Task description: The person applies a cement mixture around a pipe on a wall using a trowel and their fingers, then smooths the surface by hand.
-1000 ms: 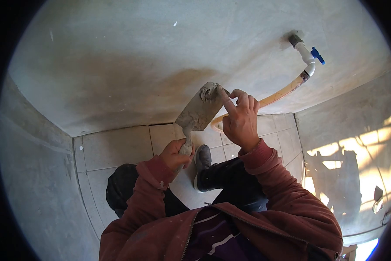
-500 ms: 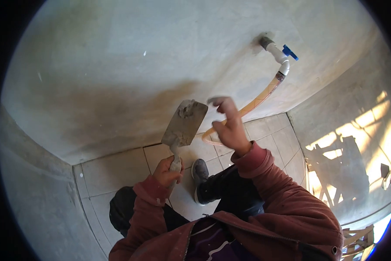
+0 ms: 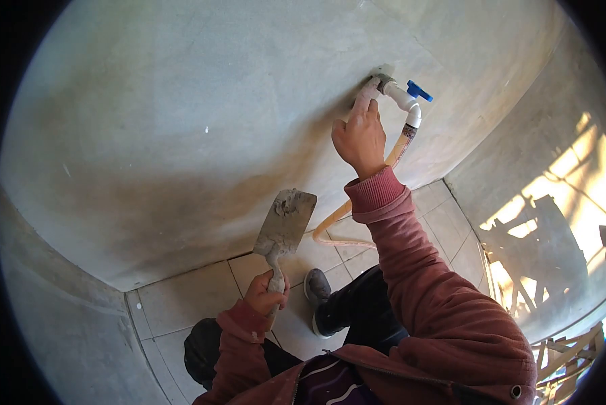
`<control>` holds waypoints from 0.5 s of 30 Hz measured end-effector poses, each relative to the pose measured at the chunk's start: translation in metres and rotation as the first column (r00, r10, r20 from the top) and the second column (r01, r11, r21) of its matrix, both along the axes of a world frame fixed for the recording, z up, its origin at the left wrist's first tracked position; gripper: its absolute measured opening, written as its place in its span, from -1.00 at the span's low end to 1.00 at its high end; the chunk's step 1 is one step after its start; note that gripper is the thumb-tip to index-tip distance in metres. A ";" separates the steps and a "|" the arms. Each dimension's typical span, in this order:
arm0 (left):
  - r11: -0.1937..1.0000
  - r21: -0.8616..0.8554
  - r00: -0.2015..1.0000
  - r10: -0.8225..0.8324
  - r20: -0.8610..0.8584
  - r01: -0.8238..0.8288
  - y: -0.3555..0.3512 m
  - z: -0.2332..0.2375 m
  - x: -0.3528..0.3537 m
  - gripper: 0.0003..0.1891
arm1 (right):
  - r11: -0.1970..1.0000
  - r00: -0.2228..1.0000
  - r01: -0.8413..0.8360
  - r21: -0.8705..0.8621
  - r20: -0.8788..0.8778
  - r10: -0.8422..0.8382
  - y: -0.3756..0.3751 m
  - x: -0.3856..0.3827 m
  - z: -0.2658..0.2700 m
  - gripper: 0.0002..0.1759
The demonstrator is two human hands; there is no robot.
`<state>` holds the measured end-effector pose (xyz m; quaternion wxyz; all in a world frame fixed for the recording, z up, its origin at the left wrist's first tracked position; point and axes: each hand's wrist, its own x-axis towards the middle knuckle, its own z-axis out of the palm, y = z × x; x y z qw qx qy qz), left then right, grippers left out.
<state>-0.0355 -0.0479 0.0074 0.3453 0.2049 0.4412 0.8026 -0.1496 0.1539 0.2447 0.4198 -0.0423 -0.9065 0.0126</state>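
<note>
My left hand (image 3: 265, 294) is wrapped around the handle of a trowel (image 3: 286, 223). The trowel's flat blade points up, smeared with grey mortar, and a small lump lies near its far edge. My right hand (image 3: 362, 138) is raised to the wall, its thumb apart and its forefinger stretched out. The fingertips, greyish with mortar, touch the spot where a white pipe with a valve (image 3: 402, 98) comes out of the wall; the exact contact is partly hidden. A blue valve handle (image 3: 419, 91) sits on that pipe, just right of my fingers.
A yellowish hose (image 3: 336, 214) hangs from the pipe and bends along the floor. Grey plastered wall (image 3: 181, 101) rises ahead, with further walls at both sides. Tiled floor (image 3: 191, 297) lies below, with my shoe (image 3: 318, 287) on it. Wooden scraps (image 3: 572, 361) show at lower right.
My right hand has reached up and forward from beside the trowel to the pipe's base at the wall. The trowel in my left hand sits slightly lower in view.
</note>
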 end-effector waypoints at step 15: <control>1.000 0.007 1.000 -0.025 0.003 0.025 0.003 -0.008 -0.002 -0.78 | 0.999 1.000 -0.008 0.051 0.026 0.007 0.005 0.006 0.000 -0.14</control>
